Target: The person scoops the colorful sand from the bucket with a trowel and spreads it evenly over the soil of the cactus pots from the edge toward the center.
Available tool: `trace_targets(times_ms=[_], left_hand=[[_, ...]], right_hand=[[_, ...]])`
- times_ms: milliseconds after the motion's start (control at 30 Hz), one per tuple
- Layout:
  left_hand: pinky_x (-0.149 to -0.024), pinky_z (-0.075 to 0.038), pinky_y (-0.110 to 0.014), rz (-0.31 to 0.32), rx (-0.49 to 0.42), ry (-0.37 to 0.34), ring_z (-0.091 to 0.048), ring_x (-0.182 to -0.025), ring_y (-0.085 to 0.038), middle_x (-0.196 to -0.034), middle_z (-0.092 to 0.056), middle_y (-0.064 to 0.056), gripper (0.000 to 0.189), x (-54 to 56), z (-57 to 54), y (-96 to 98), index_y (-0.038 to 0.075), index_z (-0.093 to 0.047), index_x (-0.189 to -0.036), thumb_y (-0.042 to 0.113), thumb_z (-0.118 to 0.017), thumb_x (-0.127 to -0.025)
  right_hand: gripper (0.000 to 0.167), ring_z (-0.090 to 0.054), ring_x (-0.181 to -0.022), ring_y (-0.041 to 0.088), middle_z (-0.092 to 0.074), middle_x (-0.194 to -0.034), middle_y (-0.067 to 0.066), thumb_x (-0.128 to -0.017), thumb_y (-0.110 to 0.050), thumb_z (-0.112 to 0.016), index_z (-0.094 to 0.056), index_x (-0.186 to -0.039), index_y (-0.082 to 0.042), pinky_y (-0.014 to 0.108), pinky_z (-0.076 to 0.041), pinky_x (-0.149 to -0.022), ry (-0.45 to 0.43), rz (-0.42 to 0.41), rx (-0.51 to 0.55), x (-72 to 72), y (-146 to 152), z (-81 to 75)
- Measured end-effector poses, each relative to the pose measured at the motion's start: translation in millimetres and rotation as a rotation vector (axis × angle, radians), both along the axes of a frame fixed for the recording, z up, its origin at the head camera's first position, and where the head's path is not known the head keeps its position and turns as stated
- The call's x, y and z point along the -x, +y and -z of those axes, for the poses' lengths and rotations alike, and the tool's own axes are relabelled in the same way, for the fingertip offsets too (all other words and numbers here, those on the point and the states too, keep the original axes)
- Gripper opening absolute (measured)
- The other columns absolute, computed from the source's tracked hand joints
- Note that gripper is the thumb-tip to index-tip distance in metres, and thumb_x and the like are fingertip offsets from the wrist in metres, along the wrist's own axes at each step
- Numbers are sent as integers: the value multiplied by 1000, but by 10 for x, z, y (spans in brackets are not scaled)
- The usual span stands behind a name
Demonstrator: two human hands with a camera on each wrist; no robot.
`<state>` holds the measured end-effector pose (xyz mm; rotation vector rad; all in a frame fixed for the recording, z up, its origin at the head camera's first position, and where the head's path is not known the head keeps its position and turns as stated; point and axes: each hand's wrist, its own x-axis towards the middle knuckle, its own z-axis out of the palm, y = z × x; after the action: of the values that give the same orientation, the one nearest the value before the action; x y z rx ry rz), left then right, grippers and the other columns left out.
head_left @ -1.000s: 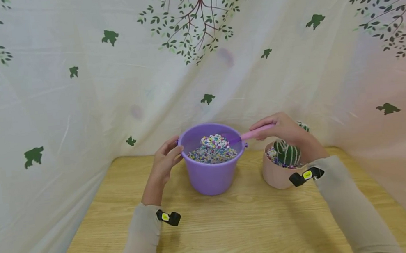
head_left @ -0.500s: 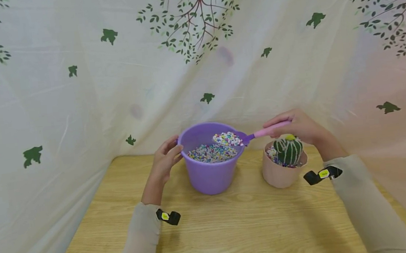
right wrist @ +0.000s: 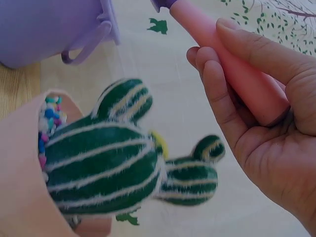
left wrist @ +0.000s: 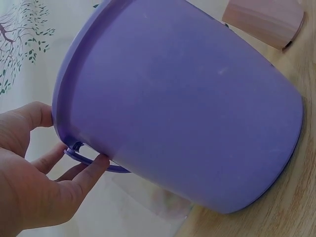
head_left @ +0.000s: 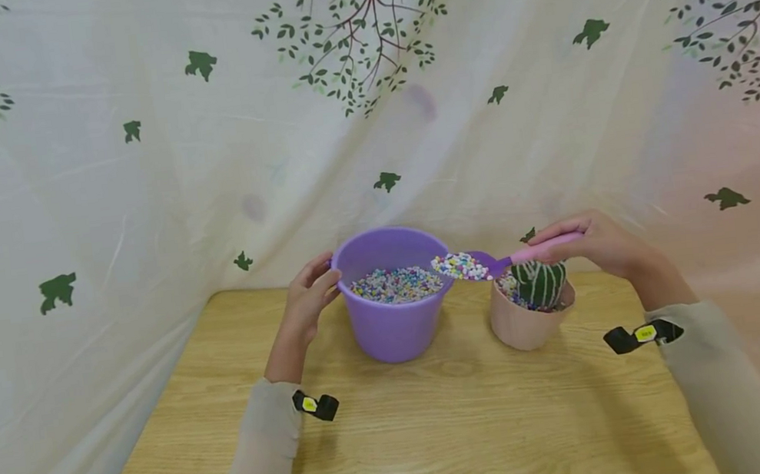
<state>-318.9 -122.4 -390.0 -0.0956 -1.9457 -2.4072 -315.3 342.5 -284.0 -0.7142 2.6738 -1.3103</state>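
Note:
My left hand (head_left: 303, 303) holds the rim of a purple plastic bucket (head_left: 397, 332) at its left side. In the left wrist view its fingers are around the rim by the bucket's handle (left wrist: 116, 168). Small multicoloured pebbles (head_left: 395, 287) lie inside the bucket. My right hand (head_left: 600, 248) grips the pink handle of a toy shovel (head_left: 540, 249). Its purple blade carries a heap of pebbles (head_left: 461, 266), between the bucket and a pale pink pot (head_left: 524, 324). A green cactus (right wrist: 103, 165) with white stripes stands in that pot, below the handle, with pebbles at its base.
Both containers stand near the back edge of a wooden table (head_left: 440, 416). Right behind it hangs a pale curtain (head_left: 316, 159) printed with leaves and branches. The pot is a short way to the right of the bucket.
My right hand has drawn the loaded shovel up and rightward, out of the bucket and over its right rim toward the pot. My left hand stays on the bucket's rim.

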Motion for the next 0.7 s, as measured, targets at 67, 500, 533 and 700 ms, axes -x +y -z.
trace_targets(times_ms=[67, 500, 533, 700], left_hand=[[-112, -50, -39, -6, 1, 0, -52, -135, -36, -153, -46, -18, 55, -3, -8, 6, 6, -44, -153, 9, -60, -100], [-116, -46, -43, -192, 64, -54, -50, -133, -29, -150, -53, -17, 54, -59, -168, 170, 3, -54, -145, 4, -62, -92], [-117, -44, -44, -226, 88, -62, -48, -136, -30, -151, -53, -16, 53, -66, -190, 198, 4, -56, -144, 4, -63, -91], [-124, -35, -48, -336, 190, -1, -35, -149, -34, -157, -48, -12, 51, -145, -336, 369, 7, -60, -140, 5, -65, -90]], right_hand=[[28, -67, -111, 4, -77, -114, -9, -95, -11, -70, -73, -120, 0, 14, -49, -93, 7, -8, 6, -18, 77, 21], [24, -73, -99, 15, -78, -110, -4, -98, -3, -62, -72, -118, 2, 26, -59, -83, 10, -44, 3, -109, 532, 187], [24, -73, -98, 15, -78, -110, -3, -97, -3, -62, -72, -118, 2, 26, -59, -82, 13, -50, 2, -111, 566, 198], [24, -71, -93, 17, -78, -110, -6, -97, -1, -61, -73, -118, 1, 27, -58, -79, 25, -44, -14, -142, 706, 247]])
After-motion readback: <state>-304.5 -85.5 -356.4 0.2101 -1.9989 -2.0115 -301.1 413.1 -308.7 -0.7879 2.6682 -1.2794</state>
